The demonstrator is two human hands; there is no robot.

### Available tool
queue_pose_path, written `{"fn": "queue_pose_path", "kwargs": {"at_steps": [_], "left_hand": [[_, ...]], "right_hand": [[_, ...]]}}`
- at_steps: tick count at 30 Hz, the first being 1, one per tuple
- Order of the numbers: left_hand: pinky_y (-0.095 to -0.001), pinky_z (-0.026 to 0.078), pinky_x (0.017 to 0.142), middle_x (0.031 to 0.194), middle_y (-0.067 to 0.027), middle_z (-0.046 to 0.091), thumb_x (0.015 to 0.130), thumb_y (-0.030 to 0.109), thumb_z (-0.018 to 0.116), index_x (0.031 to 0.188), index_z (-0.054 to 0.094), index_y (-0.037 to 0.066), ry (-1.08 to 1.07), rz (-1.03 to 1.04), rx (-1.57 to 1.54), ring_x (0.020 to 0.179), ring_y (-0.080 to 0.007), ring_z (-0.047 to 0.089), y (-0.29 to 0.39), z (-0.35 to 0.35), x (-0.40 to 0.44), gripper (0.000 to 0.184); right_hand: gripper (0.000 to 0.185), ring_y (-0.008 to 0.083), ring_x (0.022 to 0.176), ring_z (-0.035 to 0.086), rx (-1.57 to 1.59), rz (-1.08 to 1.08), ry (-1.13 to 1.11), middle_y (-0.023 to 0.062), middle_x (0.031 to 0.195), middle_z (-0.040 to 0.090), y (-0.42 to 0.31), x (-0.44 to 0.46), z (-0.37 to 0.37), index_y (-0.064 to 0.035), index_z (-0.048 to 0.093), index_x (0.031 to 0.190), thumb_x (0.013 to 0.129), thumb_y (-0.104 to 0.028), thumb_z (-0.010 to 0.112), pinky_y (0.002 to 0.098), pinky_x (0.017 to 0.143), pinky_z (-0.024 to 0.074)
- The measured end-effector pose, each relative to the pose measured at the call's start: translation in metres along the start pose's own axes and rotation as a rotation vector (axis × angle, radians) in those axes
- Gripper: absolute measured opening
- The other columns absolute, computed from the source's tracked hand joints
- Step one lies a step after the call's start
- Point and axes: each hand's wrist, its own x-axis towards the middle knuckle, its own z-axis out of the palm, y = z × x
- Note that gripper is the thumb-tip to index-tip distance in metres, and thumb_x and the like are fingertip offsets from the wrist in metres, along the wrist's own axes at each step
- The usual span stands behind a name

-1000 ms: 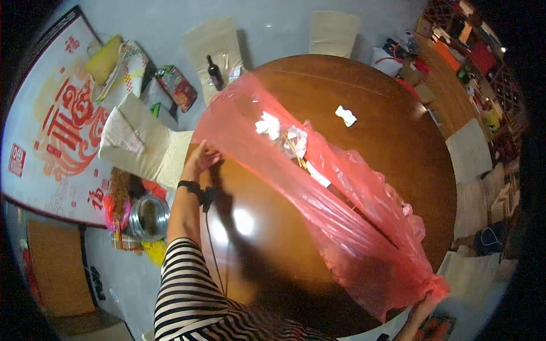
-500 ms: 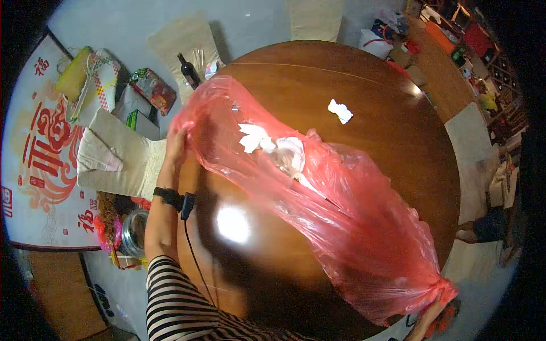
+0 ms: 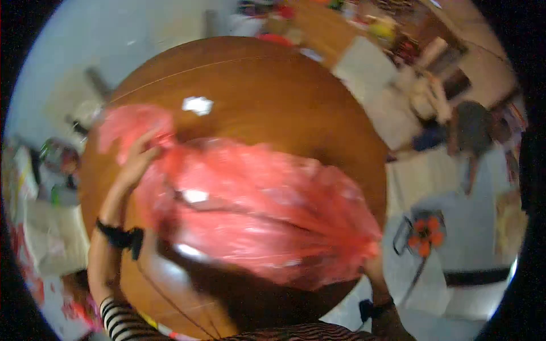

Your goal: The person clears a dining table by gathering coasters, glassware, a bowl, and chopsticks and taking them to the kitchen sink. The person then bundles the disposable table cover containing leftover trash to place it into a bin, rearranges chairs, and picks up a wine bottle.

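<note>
A large, thin red plastic sheet [image 3: 250, 199] stretches bunched up across the round wooden table [image 3: 256, 79]. My left hand [image 3: 142, 153] grips its gathered left end, with a loose flap sticking out beyond the fingers. At the right end, by the table's edge, my right hand [image 3: 372, 267] is closed on the other bunched end, partly hidden by the plastic. A long dark line shows along the sheet's middle; I cannot tell what it is. Beyond the sheet a crumpled white tissue [image 3: 197, 105] lies on the tabletop.
Cream-covered chairs [image 3: 54, 233] stand around the table. Another person [image 3: 472, 131] is on the right side. An orange-and-black object [image 3: 426, 233] is on the floor at the right. A cable runs from my left wrist strap [image 3: 119, 236]. Motion blurs much of the view.
The view has swung to the right. My left hand has drawn its end of the sheet inward and bunched it, covering the white papers seen inside before. My right hand keeps its hold.
</note>
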Motion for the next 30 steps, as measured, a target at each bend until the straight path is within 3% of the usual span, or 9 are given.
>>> {"fn": "queue_pose_path", "kwargs": {"at_steps": [2,3,6,7,10,13,14,17,30], "left_hand": [[-0.0311,0.046,0.086,0.104,-0.0086,0.058,0.086,0.011,0.051,0.123,0.049,0.002,-0.03,-0.022,-0.098,0.095,-0.0187,0.057,-0.001,0.014,0.008,0.039],[-0.0297,0.046,0.086,0.112,-0.0072,0.057,0.089,0.017,0.051,0.125,0.048,0.006,-0.03,-0.038,-0.108,0.099,-0.0176,0.056,-0.02,0.008,0.019,0.038],[-0.03,0.048,0.078,0.101,-0.0055,0.059,0.089,0.021,0.054,0.118,0.052,0.002,0.157,-0.088,-0.161,0.09,-0.0176,0.057,-0.019,0.018,0.045,0.035],[-0.0322,0.048,0.078,0.101,-0.0066,0.06,0.088,0.022,0.055,0.117,0.053,0.003,0.26,0.211,0.164,0.09,-0.0203,0.058,-0.029,0.022,0.059,0.034],[-0.0371,0.046,0.083,0.103,-0.015,0.059,0.084,0.025,0.061,0.112,0.055,0.001,0.435,0.335,0.557,0.091,-0.0287,0.056,-0.079,0.012,0.1,0.037],[-0.0411,0.04,0.093,0.116,-0.0186,0.055,0.079,0.025,0.063,0.127,0.042,0.002,0.448,0.102,0.573,0.107,-0.0318,0.052,-0.112,0.033,0.133,0.057],[-0.0395,0.036,0.099,0.122,-0.0187,0.051,0.082,0.02,0.063,0.123,0.045,0.003,0.466,0.134,0.398,0.115,-0.0311,0.047,-0.061,0.067,0.11,0.049],[-0.0419,0.033,0.101,0.126,-0.0226,0.046,0.08,0.02,0.059,0.129,0.038,0.001,0.41,0.218,0.658,0.119,-0.0382,0.041,-0.094,0.081,0.133,0.056],[-0.0497,0.045,0.085,0.132,-0.0154,0.04,0.081,0.027,0.058,0.13,0.037,0.016,0.402,0.151,1.17,0.111,-0.0429,0.045,-0.164,0.136,0.197,0.055]], "right_hand": [[0.028,0.0165,0.086,0.059,0.259,0.153,-0.081,0.0067,0.094,0.06,0.012,-0.007,-0.002,-0.002,0.053,0.11,0.085,-0.014,0.054,0.0302,0.073,0.0489],[0.033,0.0183,0.093,0.058,-0.073,0.045,-0.073,0.0088,0.097,0.061,0.035,-0.004,-0.012,-0.0013,0.054,0.113,0.084,-0.016,0.056,0.0325,0.08,0.0482],[0.039,0.0232,0.094,0.058,-0.612,-0.232,0.041,0.0129,0.101,0.062,0.077,0.001,-0.022,-0.0005,0.054,0.116,0.081,-0.017,0.059,0.0358,0.084,0.046],[0.04,0.0247,0.094,0.058,-0.706,-0.285,0.053,0.0142,0.102,0.062,0.081,0.003,-0.021,-0.0003,0.055,0.116,0.08,-0.017,0.059,0.0367,0.085,0.0456],[0.038,0.0275,0.094,0.059,-0.537,-0.225,-0.043,0.0172,0.103,0.062,0.03,-0.006,-0.008,-0.0001,0.057,0.112,0.079,-0.02,0.059,0.0373,0.083,0.0459],[0.031,0.0266,0.092,0.059,-0.67,0.08,-0.002,0.0177,0.1,0.062,0.05,0.002,-0.011,0.0004,0.061,0.102,0.082,-0.022,0.055,0.0372,0.081,0.0458],[0.031,0.0266,0.092,0.059,-0.664,0.05,0.029,0.0177,0.1,0.062,0.057,0.012,-0.006,0.0004,0.06,0.102,0.082,-0.022,0.055,0.0372,0.081,0.0458],[0.031,0.0265,0.093,0.059,-0.633,-0.04,0.068,0.0176,0.102,0.061,0.065,0.047,0.007,0.0003,0.06,0.103,0.082,-0.022,0.055,0.0371,0.082,0.0458],[0.03,0.0262,0.098,0.057,-0.616,-0.089,0.04,0.0174,0.109,0.057,0.063,0.137,0.006,0.0,0.057,0.106,0.083,-0.02,0.054,0.0369,0.084,0.0456]]}}
